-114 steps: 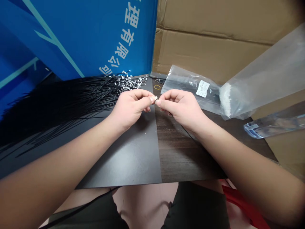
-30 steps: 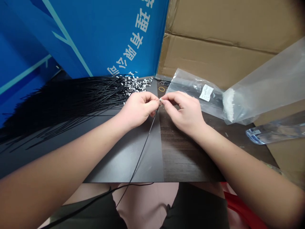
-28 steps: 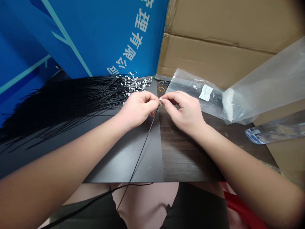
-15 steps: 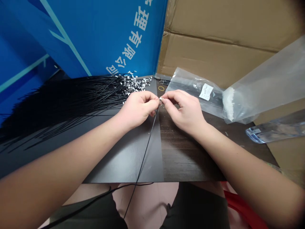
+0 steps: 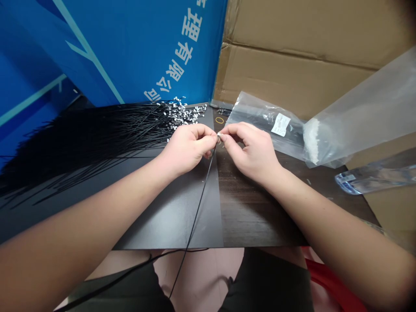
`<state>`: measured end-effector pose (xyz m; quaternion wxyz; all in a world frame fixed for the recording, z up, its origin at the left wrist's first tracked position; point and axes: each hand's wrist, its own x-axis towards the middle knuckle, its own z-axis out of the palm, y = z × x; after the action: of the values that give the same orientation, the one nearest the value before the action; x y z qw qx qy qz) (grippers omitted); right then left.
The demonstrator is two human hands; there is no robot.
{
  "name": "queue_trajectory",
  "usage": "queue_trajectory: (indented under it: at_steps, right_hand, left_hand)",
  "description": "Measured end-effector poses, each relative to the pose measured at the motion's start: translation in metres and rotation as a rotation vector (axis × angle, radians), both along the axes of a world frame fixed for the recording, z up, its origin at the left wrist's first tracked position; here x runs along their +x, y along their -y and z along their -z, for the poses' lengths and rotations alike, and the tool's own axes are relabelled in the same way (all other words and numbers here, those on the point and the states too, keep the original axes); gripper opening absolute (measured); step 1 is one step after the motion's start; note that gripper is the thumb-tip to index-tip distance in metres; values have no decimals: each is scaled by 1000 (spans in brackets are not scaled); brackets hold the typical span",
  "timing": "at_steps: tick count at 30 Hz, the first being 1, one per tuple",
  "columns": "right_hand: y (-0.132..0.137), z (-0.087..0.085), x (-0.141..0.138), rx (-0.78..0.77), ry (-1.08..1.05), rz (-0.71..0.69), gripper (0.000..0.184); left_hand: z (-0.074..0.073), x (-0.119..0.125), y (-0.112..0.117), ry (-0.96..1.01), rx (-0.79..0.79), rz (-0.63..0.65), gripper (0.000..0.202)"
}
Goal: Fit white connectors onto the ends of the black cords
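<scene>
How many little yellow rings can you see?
1. The thin yellow ring lies on the dark wood-grain board, just beyond the right hand. More could be hidden under the clear plastic bag or that hand.

Thin black plastic cable ties (image 5: 97,138) lie on a matt dark sheet (image 5: 162,216), beside a wood-grain tabletop (image 5: 253,216), rough brown cardboard (image 5: 292,73) and a glossy clear plastic bag (image 5: 357,112).

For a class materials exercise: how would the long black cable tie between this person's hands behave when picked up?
It looks light and springy: the black cable tie hangs from the left hand and right hand in a long, nearly straight line. So thin, it would probably whip about and snag the pile of ties.
</scene>
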<state>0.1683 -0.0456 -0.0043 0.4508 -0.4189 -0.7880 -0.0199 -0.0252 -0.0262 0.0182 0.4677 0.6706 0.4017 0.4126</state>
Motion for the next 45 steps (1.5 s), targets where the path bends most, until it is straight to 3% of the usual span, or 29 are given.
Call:
queue_trajectory:
  at_steps: [23, 45]
  right_hand:
    - [1, 1, -7, -185, -182, -17, 9]
    - [-3, 5, -2, -52, -14, 53, 9]
  left_hand:
    - [3, 1, 0, -32, 8, -35, 11]
    - [5, 3, 1, -1, -24, -46, 11]
